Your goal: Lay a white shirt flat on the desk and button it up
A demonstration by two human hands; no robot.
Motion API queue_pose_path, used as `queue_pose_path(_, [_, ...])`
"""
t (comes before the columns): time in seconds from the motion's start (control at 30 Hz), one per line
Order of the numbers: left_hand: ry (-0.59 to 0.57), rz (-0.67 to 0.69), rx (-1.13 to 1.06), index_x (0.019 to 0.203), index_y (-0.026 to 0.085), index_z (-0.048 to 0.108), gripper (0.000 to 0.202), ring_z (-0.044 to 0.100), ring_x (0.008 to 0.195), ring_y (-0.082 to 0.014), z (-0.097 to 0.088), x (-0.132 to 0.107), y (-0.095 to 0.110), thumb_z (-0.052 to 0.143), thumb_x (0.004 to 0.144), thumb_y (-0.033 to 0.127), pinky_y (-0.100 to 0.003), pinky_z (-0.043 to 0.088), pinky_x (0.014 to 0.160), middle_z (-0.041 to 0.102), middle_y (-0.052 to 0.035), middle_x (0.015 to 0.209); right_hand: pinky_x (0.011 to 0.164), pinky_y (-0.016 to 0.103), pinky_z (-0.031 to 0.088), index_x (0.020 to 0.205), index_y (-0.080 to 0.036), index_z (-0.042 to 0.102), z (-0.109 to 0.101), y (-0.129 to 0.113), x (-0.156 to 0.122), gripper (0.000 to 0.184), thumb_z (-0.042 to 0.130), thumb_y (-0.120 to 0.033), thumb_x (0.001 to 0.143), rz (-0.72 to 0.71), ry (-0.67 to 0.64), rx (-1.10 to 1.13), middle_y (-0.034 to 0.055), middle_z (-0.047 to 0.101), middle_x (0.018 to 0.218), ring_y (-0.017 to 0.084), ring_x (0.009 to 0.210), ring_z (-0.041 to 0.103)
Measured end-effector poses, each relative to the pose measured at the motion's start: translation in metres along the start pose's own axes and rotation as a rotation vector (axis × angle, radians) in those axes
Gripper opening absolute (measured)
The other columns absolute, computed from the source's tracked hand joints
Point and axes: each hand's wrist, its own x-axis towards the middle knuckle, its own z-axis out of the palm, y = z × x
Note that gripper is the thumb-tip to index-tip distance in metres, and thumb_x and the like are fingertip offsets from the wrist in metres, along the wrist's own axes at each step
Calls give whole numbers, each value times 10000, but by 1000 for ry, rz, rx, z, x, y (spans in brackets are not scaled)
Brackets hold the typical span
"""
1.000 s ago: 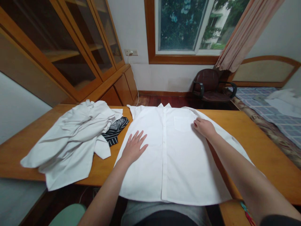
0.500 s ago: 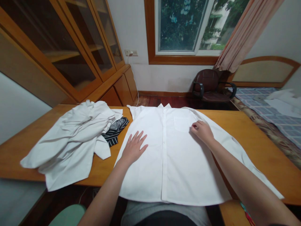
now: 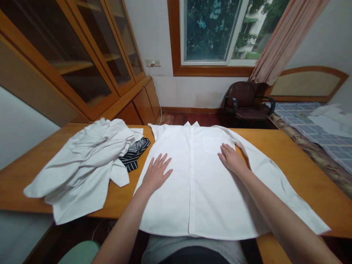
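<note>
A white button-up shirt (image 3: 176, 194) lies spread face up on the wooden table (image 3: 264, 141), its collar at the far edge and its hem hanging near my lap. One sleeve stretches out to the right toward the near table edge; on the left only a short pointed bit of the other sleeve shows. My left hand (image 3: 157, 172) rests flat on the left front panel, fingers spread. On the opposite panel, just below the chest pocket, lies my right hand (image 3: 231, 157), fingers extended and lowered onto the cloth. Neither hand grips anything.
Left of the shirt is a heap of crumpled white clothes (image 3: 85, 161) with a black striped cloth (image 3: 134, 154) partly under it. A green stool (image 3: 79, 253) stands below the table. Beyond are a brown armchair (image 3: 243, 101), a bed (image 3: 310, 117) and a glass-door cabinet (image 3: 110, 47).
My right hand has gone from pinched fingers near the shirt's armhole to lying flat, slightly left. The right sleeve now sits farther from the body, baring table between them. My left hand stayed put.
</note>
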Motion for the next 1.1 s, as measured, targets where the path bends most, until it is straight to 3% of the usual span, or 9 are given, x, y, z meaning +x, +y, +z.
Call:
queue_pose_path(0.13, [17,5,0,1506,287,416,548,238,1512,-278,1,0,0,366,1011,517,-550,195,1234,327,-30,1613,1143,509,378,1371,-102,570,3,-7,-11,497,399,-384,999,-45,-31,20,175,509,1477,314,1392,449])
queue_pose_path(0.37, [30,9,-9,1503,287,420,543,246,1510,-282,2,0,0,378,1009,510,-553,213,1225,334,-35,1609,1149,486,408,1327,-158,625,-17,-27,-35,434,436,-368,997,-69,-42,113,128,580,1417,294,1357,498])
queue_pose_path(0.6, [28,2,-25,1486,271,441,531,266,1501,-292,1,1,0,397,1007,494,-566,227,1216,344,-43,1605,1034,499,490,1212,-235,689,-32,-72,-59,297,531,-284,966,-223,-79,310,107,667,1254,282,1193,589])
queue_pose_path(0.7, [43,3,-37,1467,266,468,510,287,1493,-291,2,0,0,409,1005,477,-563,236,1214,365,-50,1594,933,437,523,1199,-254,688,-39,-103,-65,269,568,-258,958,-339,-153,419,105,665,1205,248,1074,613])
queue_pose_path(0.83, [59,3,-53,1430,251,514,477,337,1470,-286,1,-1,-1,426,1001,440,-550,253,1213,415,-62,1565,931,384,493,1175,-283,695,-44,-138,-68,242,615,-264,948,-532,-316,506,84,640,1240,220,1070,604])
queue_pose_path(0.93, [57,-6,-59,1411,240,534,462,354,1462,-281,0,-2,0,428,1000,423,-533,264,1214,438,-61,1551,931,352,479,1131,-258,707,-43,-150,-67,224,610,-196,939,-603,-399,538,85,638,1215,209,1083,592])
queue_pose_path(1.1, [70,-16,-71,1395,239,554,447,373,1452,-271,-2,-3,1,438,995,398,-511,267,1219,465,-61,1532,858,295,476,1088,-194,680,-46,-152,-60,235,576,-92,904,-575,-497,529,80,625,1093,182,976,590])
